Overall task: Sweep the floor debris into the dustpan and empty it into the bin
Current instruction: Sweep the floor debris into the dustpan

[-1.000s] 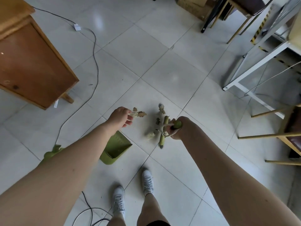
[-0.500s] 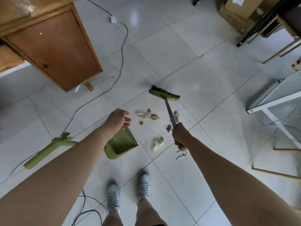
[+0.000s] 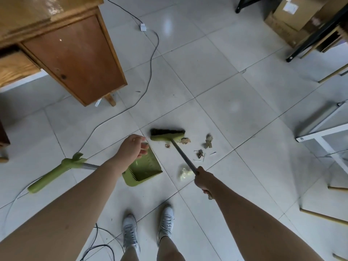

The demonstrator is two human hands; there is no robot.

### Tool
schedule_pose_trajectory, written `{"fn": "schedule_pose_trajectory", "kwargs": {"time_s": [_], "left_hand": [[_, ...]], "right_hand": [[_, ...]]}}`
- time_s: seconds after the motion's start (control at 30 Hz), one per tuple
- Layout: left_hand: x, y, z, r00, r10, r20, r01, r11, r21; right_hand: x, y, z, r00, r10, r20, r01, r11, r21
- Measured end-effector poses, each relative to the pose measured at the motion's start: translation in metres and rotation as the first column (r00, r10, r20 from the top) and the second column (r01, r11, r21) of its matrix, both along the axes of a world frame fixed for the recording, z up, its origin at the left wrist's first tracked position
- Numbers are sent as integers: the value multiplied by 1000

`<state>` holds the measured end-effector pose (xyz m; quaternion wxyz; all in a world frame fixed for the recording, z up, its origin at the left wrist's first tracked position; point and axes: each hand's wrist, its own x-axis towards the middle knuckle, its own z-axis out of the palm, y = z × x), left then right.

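The right hand (image 3: 204, 178) is closed around the grey handle of a broom (image 3: 183, 157), its fingers clamped on the shaft. The broom's green head (image 3: 167, 135) with dark bristles rests on the tiled floor (image 3: 235, 113), beyond the scattered debris. The left hand (image 3: 134, 147) hangs above the far corner of the dustpan, holding nothing; its fingers (image 3: 144, 147) are loosely curled and slightly apart.

The green dustpan (image 3: 146, 171) lies flat on the floor just beside the person's left forearm, its toothed edge toward the person. Its long handle (image 3: 54, 173) runs off to the left along the floor, partly hidden by the arm.

The debris sits to the right of the dustpan: small cardboard scraps (image 3: 185, 141) touching or just beside the broom head, a folded scrap (image 3: 209, 141) further right, a few thin dark bits (image 3: 199, 153) near the shaft, and a crumpled clear wrapper (image 3: 184, 172) just beside the right hand.

A wooden cabinet (image 3: 71, 51) stands at the upper left. A dark cable (image 3: 150, 63) runs across the floor past it to a white plug (image 3: 143, 27). The person's white shoes (image 3: 148, 227) stand at the bottom centre.
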<state>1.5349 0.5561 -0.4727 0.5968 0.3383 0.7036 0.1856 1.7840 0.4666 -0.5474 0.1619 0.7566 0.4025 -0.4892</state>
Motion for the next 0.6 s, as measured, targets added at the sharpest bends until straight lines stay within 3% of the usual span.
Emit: {"fn": "schedule_pose_trajectory", "kwargs": {"time_s": [0.2, 0.47, 0.6], "left_hand": [[24, -11, 7, 999, -38, 17, 38, 999, 3], [36, -18, 14, 994, -113, 8, 113, 993, 24], [35, -16, 12, 993, -116, -3, 116, 993, 25]], "right_hand": [[48, -48, 14, 995, 46, 89, -42, 998, -36], [84, -101, 17, 971, -237, 43, 225, 957, 181], [82, -81, 11, 949, -309, 62, 283, 923, 261]]}}
